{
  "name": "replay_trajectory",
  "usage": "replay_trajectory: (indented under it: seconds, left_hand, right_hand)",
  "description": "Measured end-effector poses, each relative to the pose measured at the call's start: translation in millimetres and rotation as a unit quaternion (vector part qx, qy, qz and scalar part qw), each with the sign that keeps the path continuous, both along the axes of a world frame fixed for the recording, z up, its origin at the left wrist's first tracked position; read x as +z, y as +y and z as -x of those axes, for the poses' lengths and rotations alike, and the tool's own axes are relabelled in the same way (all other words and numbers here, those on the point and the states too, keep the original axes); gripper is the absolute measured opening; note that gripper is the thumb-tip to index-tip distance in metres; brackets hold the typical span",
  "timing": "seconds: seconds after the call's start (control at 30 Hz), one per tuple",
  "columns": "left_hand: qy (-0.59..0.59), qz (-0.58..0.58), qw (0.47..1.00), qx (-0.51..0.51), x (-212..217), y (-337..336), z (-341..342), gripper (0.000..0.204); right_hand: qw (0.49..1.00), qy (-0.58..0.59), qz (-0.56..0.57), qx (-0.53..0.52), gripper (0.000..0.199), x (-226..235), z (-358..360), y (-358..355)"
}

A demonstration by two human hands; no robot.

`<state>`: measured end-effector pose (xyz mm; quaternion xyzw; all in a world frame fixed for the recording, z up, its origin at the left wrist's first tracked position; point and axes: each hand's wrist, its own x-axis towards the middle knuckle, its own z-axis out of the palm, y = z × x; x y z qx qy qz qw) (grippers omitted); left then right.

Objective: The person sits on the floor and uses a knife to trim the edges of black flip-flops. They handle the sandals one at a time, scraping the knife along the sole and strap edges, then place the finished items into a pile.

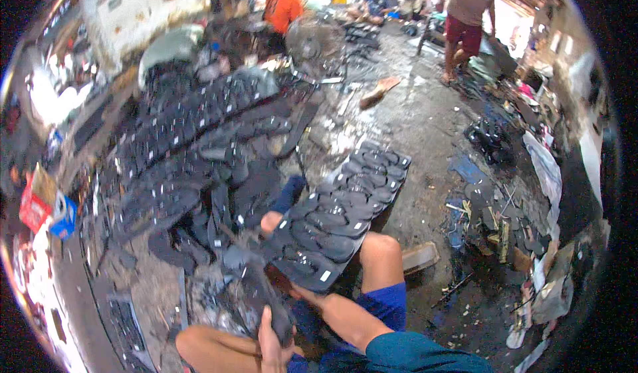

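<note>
Left hand (271, 343) at six o'clock, low in view beside a bare knee, fingers wrapped shut around the near end of a dark, floppy rubber piece (256, 286) that rises from the fist toward eleven o'clock. Right hand (282, 285) just past it, toward twelve, mostly hidden under the edge of a long black rubber sheet punched with sandal-sole shapes (345, 217); touching that sheet's near corner, but fingers out of sight, so cannot tell whether closed or apart. Blue shorts (389, 306) and a teal sleeve (412, 354) at five o'clock. The punched sheet lying across the lap, running out toward one o'clock, small white labels dotted along its edge. At three o'clock of the knee, a pale wooden block (420, 257) on the wet grey concrete floor (425, 134). At ten o'clock, a heap of loose black cut-out soles and offcuts (199, 200), with more punched sheets spread beyond it toward eleven. Far left at nine o'clock, a red carton (33, 203) touching a blue-and-white packet (64, 217). At three o'clock, scraps and debris (505, 230) along a wall. Farthest out, at twelve, a person in an orange shirt (284, 7) seated, and at one o'clock a person in red shorts (465, 31) standing.
</note>
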<state>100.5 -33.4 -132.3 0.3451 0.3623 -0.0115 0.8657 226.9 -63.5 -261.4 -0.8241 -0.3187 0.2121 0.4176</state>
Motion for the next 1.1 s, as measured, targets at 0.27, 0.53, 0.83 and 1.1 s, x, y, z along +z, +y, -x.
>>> replay_trajectory:
  seconds: [0.27,0.53,0.83,1.1]
  left_hand:
    - [0.041,-0.264,0.952,0.152,70.7,22.7,48.7,0.029]
    - [-0.101,-0.163,0.978,0.087,42.3,-5.1,51.7,0.054]
    - [-0.079,-0.155,0.978,0.118,37.1,-19.9,69.9,0.038]
    - [-0.082,-0.175,0.977,0.094,35.0,-22.4,66.6,0.026]
  right_hand:
    - [0.832,0.428,-0.31,-0.169,0.037,186.8,40.9,-128.9]
    - [0.751,0.173,-0.23,-0.594,0.019,32.1,52.6,-368.2]
    - [0.776,0.169,-0.204,-0.572,0.029,-44.5,56.1,-322.2]
    - [0.765,-0.174,0.127,-0.607,0.031,-27.0,118.3,-434.5]
